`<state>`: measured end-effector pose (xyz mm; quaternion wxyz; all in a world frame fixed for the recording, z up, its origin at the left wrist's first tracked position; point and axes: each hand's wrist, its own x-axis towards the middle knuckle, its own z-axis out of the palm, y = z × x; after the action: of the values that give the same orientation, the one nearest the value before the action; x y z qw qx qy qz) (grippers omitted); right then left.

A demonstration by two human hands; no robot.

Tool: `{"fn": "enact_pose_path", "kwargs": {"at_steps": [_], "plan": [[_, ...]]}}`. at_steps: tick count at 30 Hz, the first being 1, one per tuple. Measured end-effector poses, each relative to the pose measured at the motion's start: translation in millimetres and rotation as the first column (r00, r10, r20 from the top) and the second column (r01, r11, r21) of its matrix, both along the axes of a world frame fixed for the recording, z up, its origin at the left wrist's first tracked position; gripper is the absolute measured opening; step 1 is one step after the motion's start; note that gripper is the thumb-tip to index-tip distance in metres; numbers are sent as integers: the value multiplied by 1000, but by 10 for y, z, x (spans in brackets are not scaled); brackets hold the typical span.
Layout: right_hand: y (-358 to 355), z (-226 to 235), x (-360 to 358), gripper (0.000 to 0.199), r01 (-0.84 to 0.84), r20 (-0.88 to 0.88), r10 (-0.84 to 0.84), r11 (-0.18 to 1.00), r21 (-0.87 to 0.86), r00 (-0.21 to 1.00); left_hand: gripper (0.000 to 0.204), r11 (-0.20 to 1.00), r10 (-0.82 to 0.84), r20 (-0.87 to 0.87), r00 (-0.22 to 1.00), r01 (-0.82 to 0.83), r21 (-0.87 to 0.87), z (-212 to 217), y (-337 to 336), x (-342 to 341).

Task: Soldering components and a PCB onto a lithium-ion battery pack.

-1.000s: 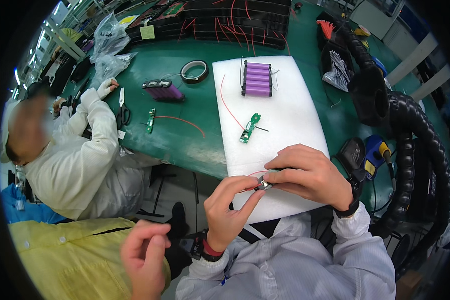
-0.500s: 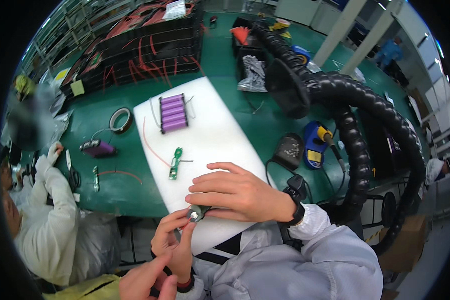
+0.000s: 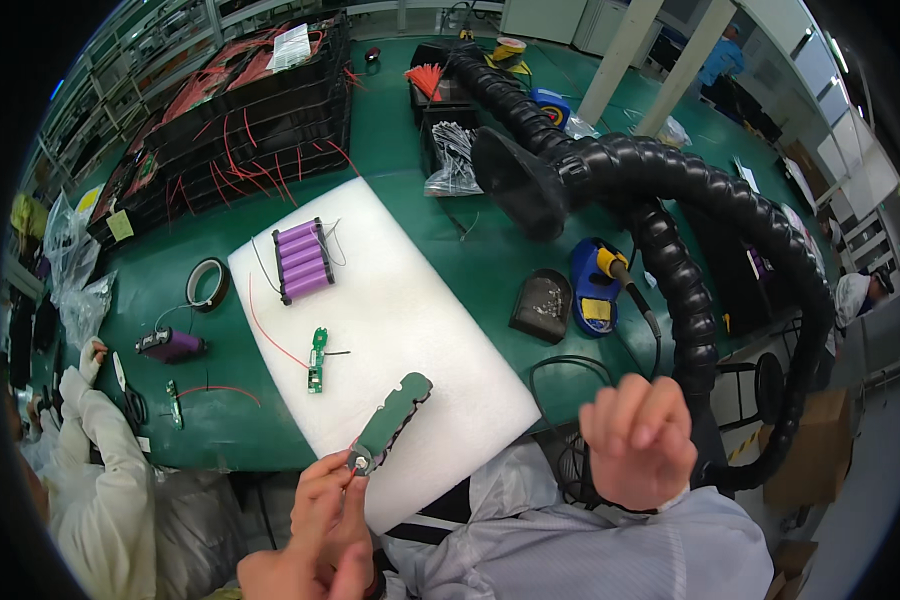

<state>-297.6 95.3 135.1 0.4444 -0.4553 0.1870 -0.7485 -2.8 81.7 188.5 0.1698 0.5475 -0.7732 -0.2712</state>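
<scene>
We look down from head height at a green workbench (image 3: 400,130) with a white foam mat (image 3: 420,330) laid across its middle.

At the lower centre of the frame, our left hand (image 3: 325,505) pinches one end of a long green strip (image 3: 390,423) with scalloped edges — fingertips closed on the end nearest us, while the rest of the strip slants up and to the right over the mat. Our right hand (image 3: 640,440) is at the lower right, raised off the bench, holding nothing, fingers loosely curled and well apart from the strip.

Above the strip, on the mat, lies a small green circuit board (image 3: 316,362) with a thin red wire (image 3: 270,335) curving away from it. Further up and left on the mat sits a purple battery pack (image 3: 303,260).

To the left of the mat, on the bench, are a roll of tape (image 3: 208,284) and a smaller purple pack (image 3: 170,345).

A thick black ribbed hose (image 3: 670,190) arcs across the upper right, its funnel mouth facing the mat. Below it stands a blue soldering-iron stand (image 3: 595,285).

At the left edge, another person's white sleeve (image 3: 100,440) reaches toward the bench.
</scene>
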Motion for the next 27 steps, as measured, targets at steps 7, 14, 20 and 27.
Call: {"fn": "enact_pose_path", "kwargs": {"at_steps": [7,14,20,27], "plan": [[63,-300,-253,24,-27,229,-219,662,749,948,15,903,240,-838,490,-430,7,-1410,-27,-221],[-438,-761,-765,51,582,-271,-538,572,578,798,20,899,219,-863,455,-437,-2,-1412,-25,-284],[-686,-976,-1181,33,843,-659,-572,505,187,488,21,889,252,-862,439,-458,27,-1351,-19,-313],[-368,-668,-960,18,900,-799,-557,433,-46,226,18,908,237,-846,477,-418,19,-1349,7,-227]]}}
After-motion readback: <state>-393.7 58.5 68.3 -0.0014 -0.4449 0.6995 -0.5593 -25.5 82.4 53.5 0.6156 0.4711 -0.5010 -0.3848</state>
